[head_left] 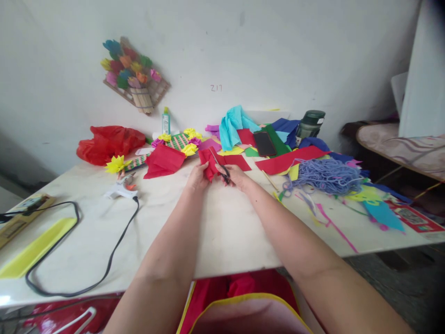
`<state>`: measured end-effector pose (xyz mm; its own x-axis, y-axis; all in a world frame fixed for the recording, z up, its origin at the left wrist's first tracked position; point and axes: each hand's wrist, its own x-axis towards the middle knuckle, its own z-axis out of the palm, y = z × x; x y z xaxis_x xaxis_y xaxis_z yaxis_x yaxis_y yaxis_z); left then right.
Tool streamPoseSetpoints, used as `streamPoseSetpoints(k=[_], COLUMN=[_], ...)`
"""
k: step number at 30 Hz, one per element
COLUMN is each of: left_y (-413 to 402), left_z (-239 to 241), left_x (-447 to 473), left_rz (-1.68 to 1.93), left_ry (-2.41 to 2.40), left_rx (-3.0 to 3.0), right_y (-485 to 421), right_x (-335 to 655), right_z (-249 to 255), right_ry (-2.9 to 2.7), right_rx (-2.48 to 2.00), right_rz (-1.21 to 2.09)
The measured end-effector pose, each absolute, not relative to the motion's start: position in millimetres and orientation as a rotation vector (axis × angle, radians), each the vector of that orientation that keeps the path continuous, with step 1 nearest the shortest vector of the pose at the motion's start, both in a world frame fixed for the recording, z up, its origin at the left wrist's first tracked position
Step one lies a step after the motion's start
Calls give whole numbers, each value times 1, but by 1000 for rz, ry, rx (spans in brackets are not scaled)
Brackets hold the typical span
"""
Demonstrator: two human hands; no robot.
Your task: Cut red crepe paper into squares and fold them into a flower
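Head view, hands (198, 177), scissors (225, 174), sheet (206, 157), table edge (236, 271) nearer

Our left hand (197, 178) and right hand (235, 176) are close together, well in from the table's (229, 241) near edge.
Our bare left forearm (170, 232) and right forearm (292, 232) cross that edge, slanting inward toward each other; our left thumb and fingers pinch, while our right fingers curl in a grip.

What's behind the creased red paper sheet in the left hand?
A purple paper sheet shows just beyond the red sheet; anything directly behind it is covered, so can't be told.
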<state>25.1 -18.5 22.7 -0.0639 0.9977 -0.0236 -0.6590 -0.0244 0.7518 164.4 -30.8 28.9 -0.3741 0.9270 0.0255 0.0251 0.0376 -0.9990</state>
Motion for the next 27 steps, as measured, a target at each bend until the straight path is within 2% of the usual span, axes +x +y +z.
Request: streamPoseSetpoints(k=[27], left_y=[-16], left_z=[22], left_x=[26], left_rz=[1530], left_ry=[708], left_rx=[556], right_y=[-29], right_x=[158], right_z=[26], right_ry=[-1382], right_rx=[-990], right_rz=[1497])
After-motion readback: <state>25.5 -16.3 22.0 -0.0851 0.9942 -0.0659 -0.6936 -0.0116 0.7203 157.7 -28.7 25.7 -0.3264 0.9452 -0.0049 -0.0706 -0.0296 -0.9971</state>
